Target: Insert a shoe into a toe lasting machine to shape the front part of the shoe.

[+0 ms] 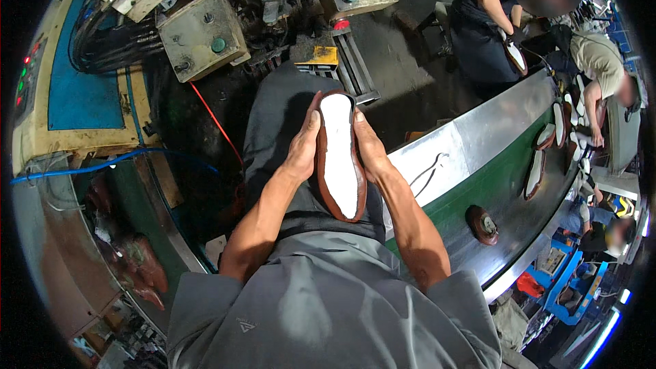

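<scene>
Between my two hands, over my lap, is a brown shoe upper [342, 150] with its white underside turned up. The narrower end points toward me and the far end shows a dark rim. My left hand [305, 140] grips its left side, thumb along the far edge. On the opposite side my right hand [369, 143] presses against it, fingers mostly hidden beneath. Both hands are closed around the piece.
Ahead stands a grimy machine with control boxes [205, 35] and a yellow block [324, 55]. To my right runs a green conveyor belt [447, 208] with metal edging, a bent wire tool [429, 171] and several shoe uppers. Brown pieces [140, 263] lie at left. Co-workers [594, 61] work at far right.
</scene>
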### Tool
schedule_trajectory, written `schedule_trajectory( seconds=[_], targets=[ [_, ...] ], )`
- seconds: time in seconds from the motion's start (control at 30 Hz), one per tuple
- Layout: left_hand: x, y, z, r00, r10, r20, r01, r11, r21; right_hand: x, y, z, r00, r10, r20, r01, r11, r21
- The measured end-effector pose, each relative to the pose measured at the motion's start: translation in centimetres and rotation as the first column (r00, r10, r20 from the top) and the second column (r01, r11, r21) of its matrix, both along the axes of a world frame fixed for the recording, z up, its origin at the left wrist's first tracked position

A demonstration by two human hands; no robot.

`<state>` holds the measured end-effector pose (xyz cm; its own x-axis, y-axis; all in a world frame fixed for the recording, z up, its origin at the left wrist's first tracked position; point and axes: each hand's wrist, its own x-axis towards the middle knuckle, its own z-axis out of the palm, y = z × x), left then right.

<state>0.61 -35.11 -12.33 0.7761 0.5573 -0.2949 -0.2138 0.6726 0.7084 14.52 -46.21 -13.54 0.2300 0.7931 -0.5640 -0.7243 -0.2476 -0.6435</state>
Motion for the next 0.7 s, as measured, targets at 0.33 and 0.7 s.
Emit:
schedule_trajectory(
  seconds=[0.33, 0.7],
  targets=[
    [0.3, -1.8, 0.2, 0.916, 0.114, -0.386, 0.129, 0.825, 0.550, -1.7, -1.9, 2.5, 0.662, 0.153, 0.734, -0.100, 0.988, -0.116],
    [-4.4, 1.6, 7.7, 0.979, -0.047, 0.198, 0.003, 0.977, 0.215, -5.4, -6.2, 10.7, 0.694, 0.369, 0.619, -0.251, 0.929, -0.272]
  ],
)
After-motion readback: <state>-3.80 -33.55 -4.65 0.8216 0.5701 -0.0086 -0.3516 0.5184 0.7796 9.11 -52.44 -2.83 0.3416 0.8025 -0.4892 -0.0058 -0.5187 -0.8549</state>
